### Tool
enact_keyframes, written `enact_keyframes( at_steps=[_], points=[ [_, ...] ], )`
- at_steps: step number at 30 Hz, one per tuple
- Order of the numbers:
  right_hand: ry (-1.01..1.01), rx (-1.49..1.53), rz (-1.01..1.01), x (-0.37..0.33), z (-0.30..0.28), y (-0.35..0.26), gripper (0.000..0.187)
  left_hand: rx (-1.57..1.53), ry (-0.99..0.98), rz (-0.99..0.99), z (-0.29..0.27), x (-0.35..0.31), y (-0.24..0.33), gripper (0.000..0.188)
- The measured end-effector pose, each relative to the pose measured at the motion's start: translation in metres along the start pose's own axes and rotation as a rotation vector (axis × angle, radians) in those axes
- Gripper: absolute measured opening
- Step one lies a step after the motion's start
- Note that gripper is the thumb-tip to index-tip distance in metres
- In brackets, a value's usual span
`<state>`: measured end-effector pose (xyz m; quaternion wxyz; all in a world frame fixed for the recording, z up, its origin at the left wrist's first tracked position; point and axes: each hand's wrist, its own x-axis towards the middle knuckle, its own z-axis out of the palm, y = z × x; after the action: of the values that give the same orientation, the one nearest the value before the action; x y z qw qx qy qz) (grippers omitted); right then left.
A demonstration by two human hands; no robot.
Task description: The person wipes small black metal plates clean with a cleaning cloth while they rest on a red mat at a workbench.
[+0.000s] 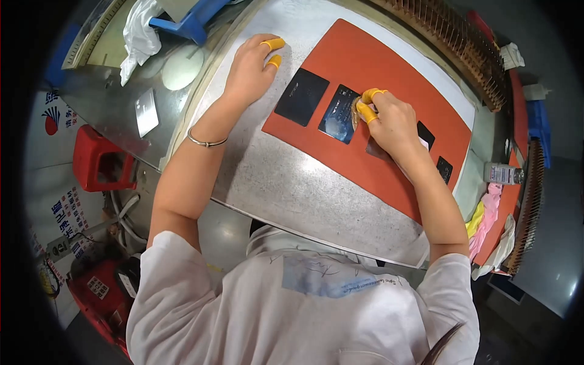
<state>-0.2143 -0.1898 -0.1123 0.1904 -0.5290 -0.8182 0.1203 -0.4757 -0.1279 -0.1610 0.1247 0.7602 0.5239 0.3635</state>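
Note:
My left hand [248, 70] is over the pale border left of the orange-red mat [377, 67], with yellow finger covers on thumb and forefinger. Its fingers are apart and hold nothing. At the right edge of a dark blue picture panel [336, 118], my right hand [389, 118], in similar covers, pinches a small tan, shiny piece [355, 117] whose kind I cannot make out. A plain black panel [302, 97] lies to the left on the mat. My right hand and forearm partly hide more dark panels, among them a small one [444, 169].
Brown bristly racks [450, 45] line the far right. A clear bottle [504, 173] and pink cloth [486, 216] lie at the right. On the left are a silvery card [146, 113], a blue holder [188, 24], white plastic [141, 36] and a red stool [100, 159].

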Motion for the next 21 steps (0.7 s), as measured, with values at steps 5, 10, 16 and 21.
enact_keyframes(
  at_steps=[5,10,16,21],
  points=[
    [-0.072,-0.128,-0.204,-0.010,0.017,-0.027,0.013,0.035,0.006,0.028,-0.001,-0.001,-0.002,0.030],
    [-0.025,-0.089,0.021,0.041,0.018,-0.021,0.015,-0.003,0.011,0.063,0.000,0.001,-0.002,0.031],
    [-0.255,0.173,-0.226,-0.066,-0.020,-0.063,0.010,-0.169,0.015,0.045,0.002,0.003,-0.002,0.030],
    [-0.211,0.019,0.398,-0.085,-0.110,0.002,0.010,-0.118,0.051,0.032,-0.004,-0.005,-0.005,0.030]
  ],
)
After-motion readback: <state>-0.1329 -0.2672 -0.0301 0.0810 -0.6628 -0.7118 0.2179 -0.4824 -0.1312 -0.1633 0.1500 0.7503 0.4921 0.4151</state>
